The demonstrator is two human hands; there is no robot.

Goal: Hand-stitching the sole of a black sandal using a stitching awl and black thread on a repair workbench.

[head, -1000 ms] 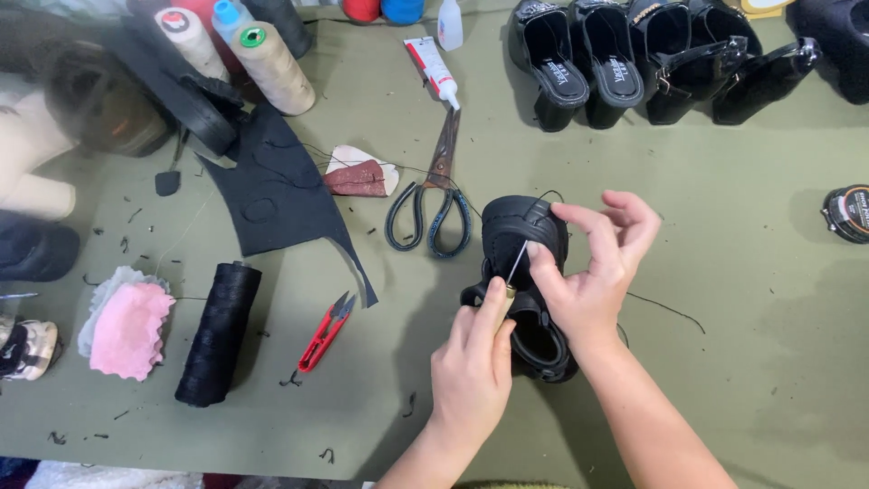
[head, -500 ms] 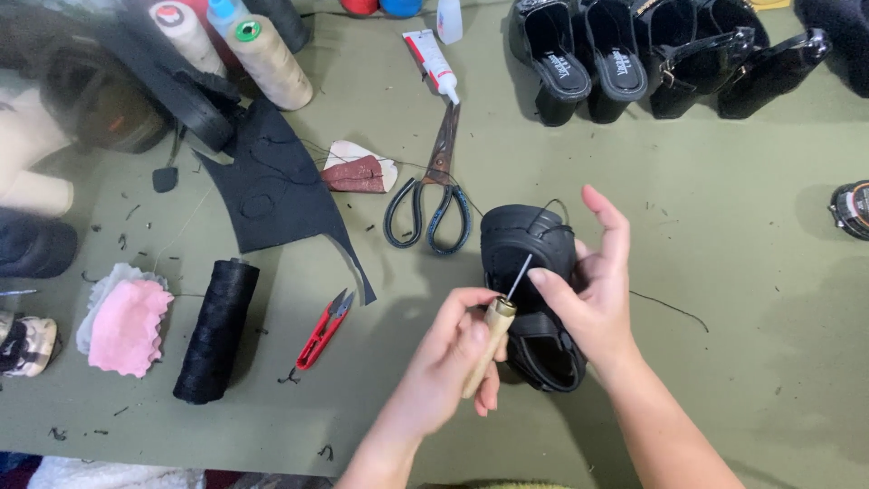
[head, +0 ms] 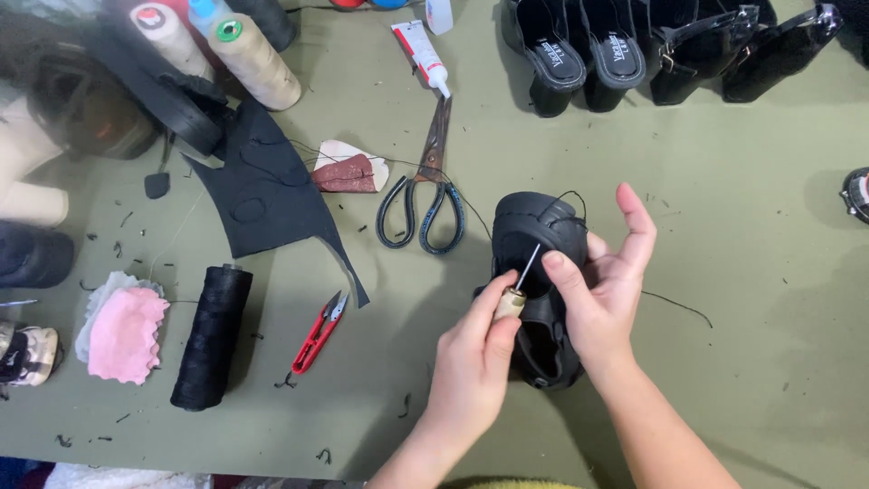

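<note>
Hands meet over one small black shoe [head: 543, 299] lying on the olive-green table [head: 742, 226], its long axis running near-to-far, toe at the far end and opening toward the person. Left hand [head: 471, 362] is clenched around the pale wooden handle of one awl [head: 518, 288], whose thin metal shaft slants up and to the right, tip against the shoe's upper. Right hand [head: 602, 290] cups the shoe from its right side, thumb pressed on the upper just beside the awl shaft, fingers raised behind. Left of the hands lie one pair of red thread snips [head: 317, 333], one black thread spool [head: 213, 337] on its side and a pink cloth [head: 125, 333]. Farther off rest one pair of large scissors [head: 424, 195], handles nearest, a black leather piece [head: 267, 190] and one glue tube [head: 422, 56]. Farthest, four black shoes [head: 625, 50] stand in a row.
</note>
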